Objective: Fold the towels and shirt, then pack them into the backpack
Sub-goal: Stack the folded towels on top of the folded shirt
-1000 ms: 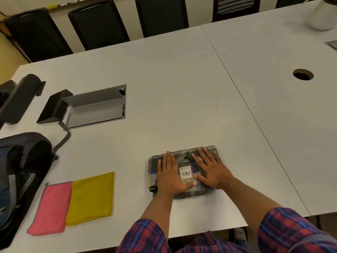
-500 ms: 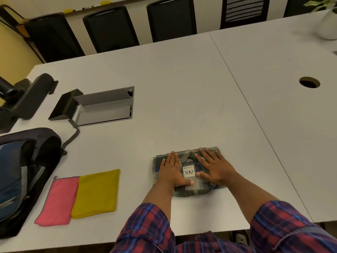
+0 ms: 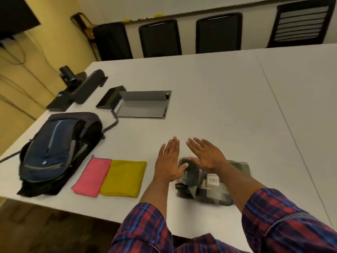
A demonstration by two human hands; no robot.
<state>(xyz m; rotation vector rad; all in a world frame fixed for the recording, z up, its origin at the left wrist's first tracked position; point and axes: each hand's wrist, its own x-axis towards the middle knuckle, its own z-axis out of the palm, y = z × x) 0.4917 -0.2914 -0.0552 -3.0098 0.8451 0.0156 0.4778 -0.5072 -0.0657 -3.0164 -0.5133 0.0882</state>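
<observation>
A folded plaid shirt with a white tag lies near the front edge of the white table. My left hand hovers flat and open just left of the shirt, fingers pointing away. My right hand is open above the shirt's far left part, holding nothing. A folded pink towel and a folded yellow towel lie side by side to the left. Further left a dark blue backpack lies on its back on the table.
An open metal cable box sits in the table behind the backpack, with a black conference camera bar at the far left corner. Black chairs line the far side. The table's left edge drops off beside the backpack.
Both hands have lifted off the shirt and moved up and to the left. The view has swung left, so the whole backpack and the table's left corner now show.
</observation>
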